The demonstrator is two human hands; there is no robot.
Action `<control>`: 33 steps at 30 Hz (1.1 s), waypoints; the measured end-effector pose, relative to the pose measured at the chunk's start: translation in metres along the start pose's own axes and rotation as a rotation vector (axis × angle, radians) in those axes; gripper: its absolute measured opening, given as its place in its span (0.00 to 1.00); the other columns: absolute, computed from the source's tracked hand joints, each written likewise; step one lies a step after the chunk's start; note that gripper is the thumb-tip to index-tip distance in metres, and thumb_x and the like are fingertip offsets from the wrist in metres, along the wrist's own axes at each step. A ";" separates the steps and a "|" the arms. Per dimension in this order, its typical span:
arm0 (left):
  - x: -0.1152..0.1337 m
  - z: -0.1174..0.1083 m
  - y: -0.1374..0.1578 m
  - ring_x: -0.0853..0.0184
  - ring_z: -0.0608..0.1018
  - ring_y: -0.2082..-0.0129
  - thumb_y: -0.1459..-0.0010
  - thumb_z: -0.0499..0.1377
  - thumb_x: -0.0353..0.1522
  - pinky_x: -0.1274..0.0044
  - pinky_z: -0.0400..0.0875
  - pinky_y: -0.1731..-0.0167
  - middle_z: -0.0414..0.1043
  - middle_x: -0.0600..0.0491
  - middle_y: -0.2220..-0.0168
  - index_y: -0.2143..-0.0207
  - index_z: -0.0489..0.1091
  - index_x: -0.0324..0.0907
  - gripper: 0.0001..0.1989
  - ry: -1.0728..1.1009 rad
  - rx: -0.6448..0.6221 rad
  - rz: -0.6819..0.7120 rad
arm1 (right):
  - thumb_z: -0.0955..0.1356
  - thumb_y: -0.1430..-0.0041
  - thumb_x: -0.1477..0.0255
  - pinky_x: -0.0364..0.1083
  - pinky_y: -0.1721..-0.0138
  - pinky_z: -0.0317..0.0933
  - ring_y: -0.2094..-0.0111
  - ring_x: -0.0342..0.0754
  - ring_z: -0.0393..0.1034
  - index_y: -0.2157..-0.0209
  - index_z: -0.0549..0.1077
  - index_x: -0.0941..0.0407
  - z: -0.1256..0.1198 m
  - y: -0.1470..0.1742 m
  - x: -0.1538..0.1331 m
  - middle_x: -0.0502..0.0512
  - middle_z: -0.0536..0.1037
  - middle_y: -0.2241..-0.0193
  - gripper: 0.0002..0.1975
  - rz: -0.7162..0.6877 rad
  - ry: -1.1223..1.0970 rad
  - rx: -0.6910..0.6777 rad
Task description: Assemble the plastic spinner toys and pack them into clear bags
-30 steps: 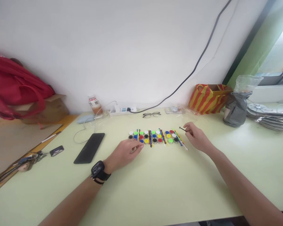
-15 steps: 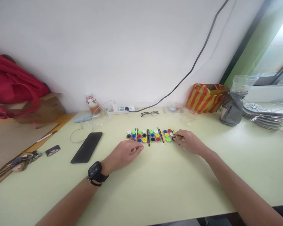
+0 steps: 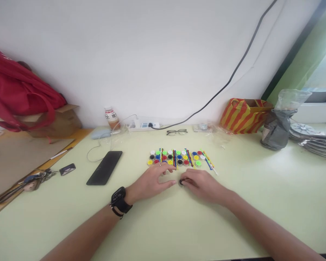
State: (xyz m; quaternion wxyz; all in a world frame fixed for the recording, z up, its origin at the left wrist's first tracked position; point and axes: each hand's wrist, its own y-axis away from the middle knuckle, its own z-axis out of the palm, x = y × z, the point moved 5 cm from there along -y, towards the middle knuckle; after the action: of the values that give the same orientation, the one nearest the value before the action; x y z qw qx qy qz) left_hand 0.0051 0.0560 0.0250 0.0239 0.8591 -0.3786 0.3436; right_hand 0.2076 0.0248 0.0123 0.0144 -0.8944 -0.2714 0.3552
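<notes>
Between the thumb and fingers of my right hand (image 3: 202,184) is a small round black disc (image 3: 181,182), close above or on the table; I cannot tell which. My left hand (image 3: 154,180) is just left of it, thumb and fingers apart, with nothing in them. Its fingertips reach the front of several rows of small round discs with clear sides and coloured tops, such as a green disc (image 3: 198,163) and a red disc (image 3: 186,162). Thin coloured sticks (image 3: 209,162) lie between and beside the groups of discs. My left hand hides part of the front row.
A black phone (image 3: 104,168) lies left of my left hand. Behind the discs are glasses (image 3: 177,132) and a power strip (image 3: 143,125). A bottle (image 3: 112,117) stands at the back left, a striped bag (image 3: 241,116) and a grey bag (image 3: 277,130) at the back right.
My right hand has moved left and towards me from the right end of the rows, carrying the black disc. My left thumb and fingers have spread apart. The view has shifted slightly.
</notes>
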 end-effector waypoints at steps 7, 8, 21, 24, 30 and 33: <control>0.011 0.010 0.001 0.57 0.76 0.45 0.33 0.62 0.38 0.66 0.71 0.43 0.77 0.48 0.47 0.45 0.74 0.49 0.16 0.016 -0.029 0.103 | 0.61 0.26 0.63 0.52 0.53 0.65 0.55 0.53 0.71 0.48 0.72 0.51 -0.009 0.003 -0.001 0.59 0.77 0.55 0.14 -0.021 -0.028 0.036; 0.014 0.010 0.001 0.57 0.76 0.44 0.33 0.61 0.38 0.66 0.71 0.43 0.76 0.48 0.46 0.43 0.73 0.50 0.17 0.009 -0.027 0.109 | 0.59 0.25 0.64 0.53 0.51 0.65 0.53 0.54 0.71 0.47 0.72 0.51 -0.013 0.004 0.000 0.60 0.76 0.53 0.15 -0.025 -0.054 0.062; 0.022 0.005 0.003 0.60 0.78 0.54 0.34 0.62 0.40 0.67 0.74 0.51 0.77 0.47 0.50 0.45 0.72 0.47 0.16 0.036 0.065 0.080 | 0.72 0.38 0.53 0.50 0.58 0.70 0.62 0.51 0.75 0.63 0.71 0.53 -0.027 0.000 0.008 0.55 0.79 0.65 0.17 0.243 -0.669 0.258; 0.021 0.007 0.001 0.62 0.78 0.59 0.36 0.64 0.42 0.71 0.74 0.56 0.79 0.50 0.56 0.46 0.71 0.46 0.19 0.113 0.040 0.047 | 0.77 0.46 0.55 0.52 0.56 0.72 0.61 0.52 0.79 0.66 0.67 0.53 -0.018 0.001 0.010 0.53 0.80 0.67 0.21 0.343 -0.869 0.231; 0.011 0.011 -0.002 0.68 0.78 0.66 0.31 0.57 0.33 0.76 0.72 0.61 0.79 0.53 0.63 0.55 0.76 0.45 0.08 0.151 0.019 0.053 | 0.78 0.49 0.54 0.52 0.55 0.73 0.63 0.52 0.81 0.64 0.68 0.54 0.001 0.002 0.016 0.52 0.81 0.69 0.23 0.496 -0.913 0.152; 0.006 0.013 -0.001 0.68 0.77 0.68 0.32 0.57 0.32 0.76 0.71 0.64 0.78 0.53 0.64 0.54 0.76 0.45 0.09 0.147 0.006 0.048 | 0.75 0.45 0.54 0.46 0.69 0.70 0.73 0.46 0.76 0.61 0.68 0.54 0.005 0.002 0.018 0.49 0.78 0.72 0.21 0.473 -0.817 0.096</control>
State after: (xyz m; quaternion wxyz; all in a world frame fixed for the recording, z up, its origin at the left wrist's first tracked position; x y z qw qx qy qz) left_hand 0.0161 0.0488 0.0194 0.0406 0.8223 -0.3953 0.4074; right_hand 0.2160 0.0305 -0.0034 -0.1336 -0.7171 -0.0273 0.6835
